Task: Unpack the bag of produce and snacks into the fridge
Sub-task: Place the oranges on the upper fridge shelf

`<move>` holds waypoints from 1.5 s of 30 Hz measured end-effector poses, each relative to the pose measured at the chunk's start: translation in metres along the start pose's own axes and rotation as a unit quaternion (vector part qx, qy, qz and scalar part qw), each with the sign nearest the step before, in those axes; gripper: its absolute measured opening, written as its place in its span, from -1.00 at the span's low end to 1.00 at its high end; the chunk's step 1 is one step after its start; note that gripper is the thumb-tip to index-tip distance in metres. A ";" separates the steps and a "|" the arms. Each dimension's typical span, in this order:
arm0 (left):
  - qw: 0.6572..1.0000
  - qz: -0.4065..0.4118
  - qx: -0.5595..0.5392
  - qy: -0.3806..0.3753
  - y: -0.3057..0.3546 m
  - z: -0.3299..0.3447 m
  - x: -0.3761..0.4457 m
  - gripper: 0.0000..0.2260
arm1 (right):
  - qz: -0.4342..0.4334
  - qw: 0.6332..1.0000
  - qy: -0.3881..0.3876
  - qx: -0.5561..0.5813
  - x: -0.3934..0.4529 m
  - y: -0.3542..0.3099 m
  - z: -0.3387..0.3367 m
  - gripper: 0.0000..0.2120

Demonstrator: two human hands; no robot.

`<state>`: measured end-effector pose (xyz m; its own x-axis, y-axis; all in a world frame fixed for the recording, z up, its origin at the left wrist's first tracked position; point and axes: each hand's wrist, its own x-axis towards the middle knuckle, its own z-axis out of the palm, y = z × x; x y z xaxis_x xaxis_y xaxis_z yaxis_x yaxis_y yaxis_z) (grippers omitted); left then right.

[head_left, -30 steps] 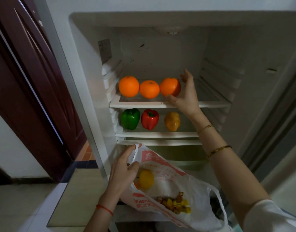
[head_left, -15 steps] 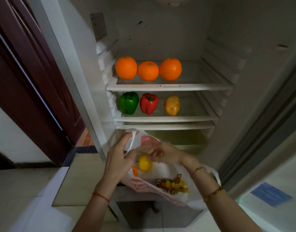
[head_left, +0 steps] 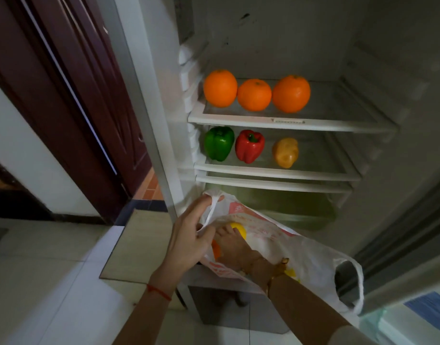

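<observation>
The white and orange plastic bag (head_left: 303, 247) hangs in front of the open fridge, below the shelves. My left hand (head_left: 189, 235) pinches its left handle and holds the mouth apart. My right hand (head_left: 235, 247) is inside the bag, fingers closing around a yellow fruit (head_left: 240, 229); an orange piece (head_left: 216, 250) lies beside it. Three oranges (head_left: 254, 94) sit in a row on the top shelf (head_left: 288, 122). A green pepper (head_left: 219, 143), a red pepper (head_left: 250, 145) and a yellow pepper (head_left: 285, 152) stand on the middle shelf (head_left: 276, 171).
A greenish crisper drawer (head_left: 288, 207) sits under the lowest shelf, right behind the bag. The right halves of both shelves are bare. A dark red wooden door (head_left: 72, 95) stands to the left of the fridge. Pale floor tiles (head_left: 39, 282) lie below.
My right hand left the third orange on the top shelf, came down and went into the bag onto the yellow fruit. The view tilted downward and closer. My left hand kept hold of the bag handle.
</observation>
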<state>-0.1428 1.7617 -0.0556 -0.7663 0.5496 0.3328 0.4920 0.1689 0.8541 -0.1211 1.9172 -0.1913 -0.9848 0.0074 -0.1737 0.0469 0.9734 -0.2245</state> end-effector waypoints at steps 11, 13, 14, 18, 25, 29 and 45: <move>1.000 0.005 0.002 0.000 -0.009 -0.003 0.001 -0.57 | -0.020 0.997 0.047 -0.050 0.029 -0.002 0.028 -0.33; 1.000 0.007 0.002 -0.002 -0.011 -0.004 0.001 -0.54 | -0.014 0.998 0.043 -0.034 0.030 -0.001 0.029 -0.34; 1.000 0.005 0.003 -0.004 -0.012 -0.004 0.002 -0.54 | -0.010 0.999 0.043 -0.024 0.030 0.000 0.029 -0.34; 1.000 -0.005 0.003 -0.015 -0.013 -0.004 0.003 -0.52 | 0.028 0.992 0.043 0.112 0.022 0.007 0.023 -0.24; 0.999 -0.006 -0.004 -0.041 -0.004 0.002 0.011 -0.52 | 0.089 0.942 0.103 0.307 -0.014 0.025 -0.038 -0.25; 0.999 0.017 0.001 -0.046 0.009 0.009 0.017 -0.42 | 0.074 0.917 0.150 0.362 -0.048 0.036 -0.078 -0.36; 0.998 -0.005 -0.018 -0.062 0.003 0.038 0.043 -0.47 | 0.057 0.779 0.507 0.363 -0.125 0.066 -0.273 -0.42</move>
<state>-0.1587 1.8172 -0.0542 -0.7124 0.6458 0.2747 0.4683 0.1459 0.8715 -0.0406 2.0429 0.0776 -0.5757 0.6207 0.5323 -0.1364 0.5690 -0.8110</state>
